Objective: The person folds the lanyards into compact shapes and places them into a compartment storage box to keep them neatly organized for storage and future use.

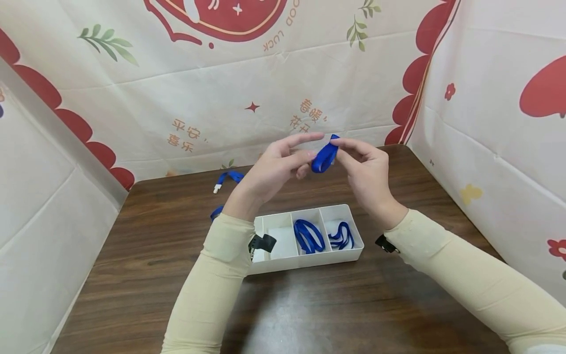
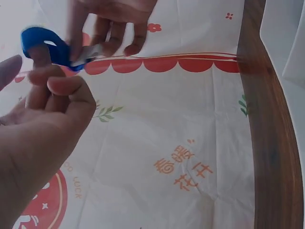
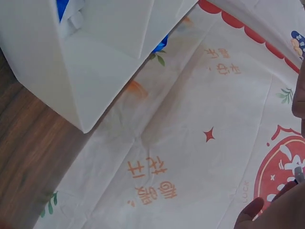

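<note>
Head view shows right hand [image 1: 368,171] pinching the blue strap [image 1: 326,154], between twelve and one o'clock from the tray [image 1: 305,263]; left hand [image 1: 276,160]'s grip I cannot tell; coiling seems underway, next calling for tight loops

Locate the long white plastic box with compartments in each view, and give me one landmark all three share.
Head: the long white plastic box, just below centre, its left end hidden by the cream left sleeve.
Left wrist: not in the picture.
Right wrist: upper left, cut off by the edges.
Shared landmark: orange Chinese lettering on white cloth, above the box in head, right of centre in left wrist, bottom centre in right wrist.
</note>
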`<state>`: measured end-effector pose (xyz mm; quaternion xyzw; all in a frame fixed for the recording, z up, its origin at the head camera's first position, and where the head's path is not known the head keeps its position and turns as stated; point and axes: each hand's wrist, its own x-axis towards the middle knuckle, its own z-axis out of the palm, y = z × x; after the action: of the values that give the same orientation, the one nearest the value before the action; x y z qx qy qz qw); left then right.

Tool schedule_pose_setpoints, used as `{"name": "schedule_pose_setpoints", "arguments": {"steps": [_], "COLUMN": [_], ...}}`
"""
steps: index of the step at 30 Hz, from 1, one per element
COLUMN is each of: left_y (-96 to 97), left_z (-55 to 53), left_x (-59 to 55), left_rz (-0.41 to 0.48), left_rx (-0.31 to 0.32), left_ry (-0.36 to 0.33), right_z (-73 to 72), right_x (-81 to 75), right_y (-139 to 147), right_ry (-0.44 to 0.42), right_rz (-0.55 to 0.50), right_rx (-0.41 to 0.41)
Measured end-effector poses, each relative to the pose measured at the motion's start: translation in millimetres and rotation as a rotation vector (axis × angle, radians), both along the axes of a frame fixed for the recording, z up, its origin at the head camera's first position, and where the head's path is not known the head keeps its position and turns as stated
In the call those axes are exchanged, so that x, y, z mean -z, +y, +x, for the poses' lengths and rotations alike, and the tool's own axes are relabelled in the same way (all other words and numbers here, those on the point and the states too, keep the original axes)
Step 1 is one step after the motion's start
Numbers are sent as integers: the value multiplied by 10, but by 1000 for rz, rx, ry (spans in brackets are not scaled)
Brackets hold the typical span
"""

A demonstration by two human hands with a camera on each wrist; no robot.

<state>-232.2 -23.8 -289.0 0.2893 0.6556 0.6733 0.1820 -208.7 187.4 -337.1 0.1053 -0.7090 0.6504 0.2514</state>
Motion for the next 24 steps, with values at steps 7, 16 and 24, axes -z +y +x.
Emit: {"name": "schedule_pose_setpoints", "arguments": {"steps": [7, 16, 24], "left_y": [-15, 19, 21], "left_z": [27, 12, 8], "left_x": [-75, -94, -64], "left_rz": [204, 290, 324], "left_rx": [-148, -341, -232], "left_ry": [91, 65, -52], "right_z": [-8, 107, 97], "right_x": [29, 28, -110], "right_y": [51, 38, -16], "right_ry": [-157, -225, -44], "right_rz": [163, 307, 318], "right_rx": [-46, -120, -114]}}
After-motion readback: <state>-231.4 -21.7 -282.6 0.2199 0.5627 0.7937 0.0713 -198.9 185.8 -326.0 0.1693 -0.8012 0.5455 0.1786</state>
